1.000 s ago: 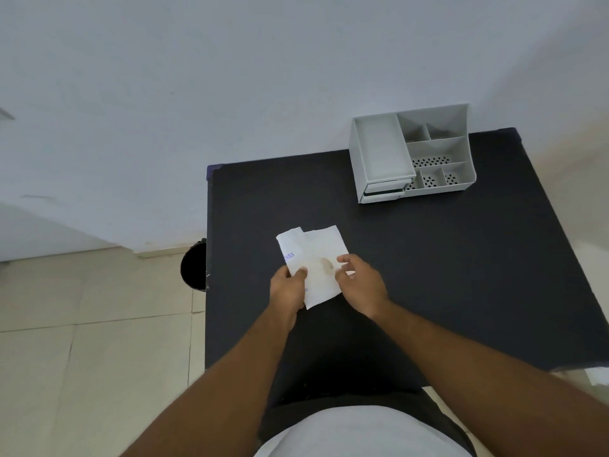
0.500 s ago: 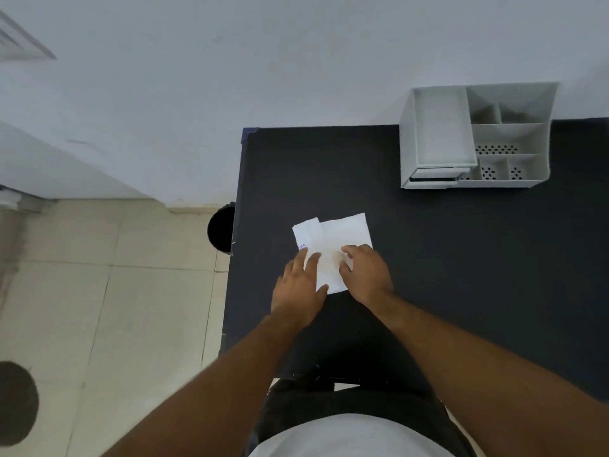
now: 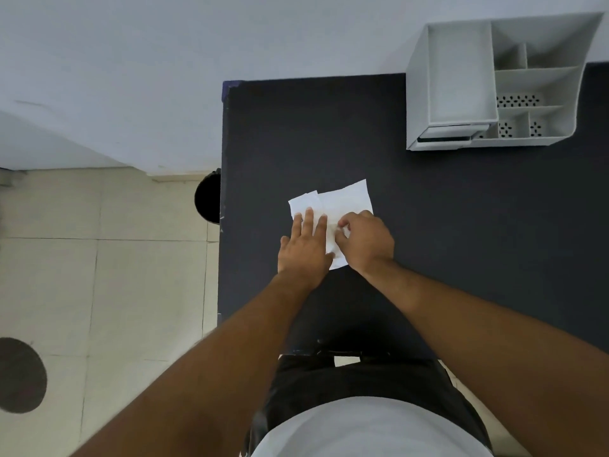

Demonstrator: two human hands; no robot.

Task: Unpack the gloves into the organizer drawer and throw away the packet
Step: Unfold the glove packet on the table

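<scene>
A white packet (image 3: 342,206) lies flat on the black table (image 3: 461,225), and both hands are on its near half. The left hand (image 3: 304,249) rests palm down with its fingers (image 3: 308,219) spread and flat, pressing the packet's left part against the table. The right hand (image 3: 367,240) is curled just beside it, its fingertips (image 3: 342,225) bunched on the packet's middle in what looks like a pinch of the paper, though the knuckles hide exactly what they hold. The far edge of the packet sticks out beyond both sets of fingers, with a narrower flap showing ahead of the left hand. Well beyond the hands, up and to the right at the table's far edge against the wall, stands a grey organizer (image 3: 461,74) with open compartments and a drawer (image 3: 445,135) at its near left corner, slightly ajar. To the left of the hands, past the table's edge, a black bin (image 3: 207,199) sits on the tiled floor (image 3: 99,291).
</scene>
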